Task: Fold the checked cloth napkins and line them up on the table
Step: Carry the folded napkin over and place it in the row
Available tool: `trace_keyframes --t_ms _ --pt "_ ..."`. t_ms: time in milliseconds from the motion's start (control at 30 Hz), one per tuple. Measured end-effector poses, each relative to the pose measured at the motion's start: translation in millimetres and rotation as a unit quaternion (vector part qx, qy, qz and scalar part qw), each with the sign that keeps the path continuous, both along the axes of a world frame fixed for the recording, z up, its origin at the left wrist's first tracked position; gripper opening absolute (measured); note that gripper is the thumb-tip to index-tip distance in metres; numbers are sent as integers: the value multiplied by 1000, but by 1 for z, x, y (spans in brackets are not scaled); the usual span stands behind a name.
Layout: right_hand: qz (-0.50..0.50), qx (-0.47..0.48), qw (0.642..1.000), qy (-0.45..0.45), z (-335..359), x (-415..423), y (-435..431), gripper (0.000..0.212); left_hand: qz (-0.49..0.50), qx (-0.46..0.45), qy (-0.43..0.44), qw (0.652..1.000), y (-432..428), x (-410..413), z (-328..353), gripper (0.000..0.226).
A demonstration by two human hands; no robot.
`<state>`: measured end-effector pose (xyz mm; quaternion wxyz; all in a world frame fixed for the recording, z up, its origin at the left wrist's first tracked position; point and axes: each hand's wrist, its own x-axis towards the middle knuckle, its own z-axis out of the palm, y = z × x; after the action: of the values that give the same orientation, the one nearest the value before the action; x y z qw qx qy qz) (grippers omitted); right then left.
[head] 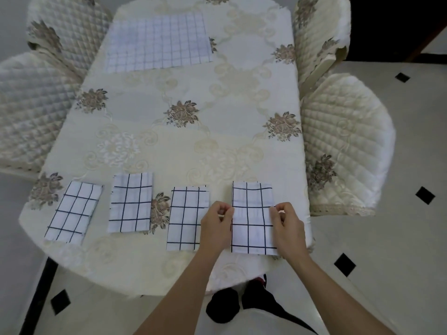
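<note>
Several folded white napkins with a dark check lie in a row along the near edge of the table [183, 146]. The rightmost folded napkin [252, 218] sits between my hands. My left hand [215, 223] pinches its left edge and my right hand [286, 226] pinches its right edge. To the left lie a third folded napkin [185, 218], a second one [131, 203] and a tilted one [72, 211] nearest the left edge. An unfolded checked napkin [158, 42] lies flat at the far end of the table.
A cream floral tablecloth covers the table. Quilted chairs stand on the left [31, 105] and on the right [343, 141], with more at the far corners. The tiled floor [399, 262] has black diamond insets. My feet show under the table's near edge.
</note>
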<state>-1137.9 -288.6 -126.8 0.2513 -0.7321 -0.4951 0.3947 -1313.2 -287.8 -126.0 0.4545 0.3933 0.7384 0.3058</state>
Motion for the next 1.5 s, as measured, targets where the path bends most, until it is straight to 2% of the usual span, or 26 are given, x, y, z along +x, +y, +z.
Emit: trace_keyframes --t_ms 633,1500 --pt "34 -66 993 -87 -33 -25 31 20 -45 -48 126 990 24 -21 -22 7" --pt "28 -76 992 -96 -33 -26 26 17 -56 -63 171 982 17 -28 -25 13"
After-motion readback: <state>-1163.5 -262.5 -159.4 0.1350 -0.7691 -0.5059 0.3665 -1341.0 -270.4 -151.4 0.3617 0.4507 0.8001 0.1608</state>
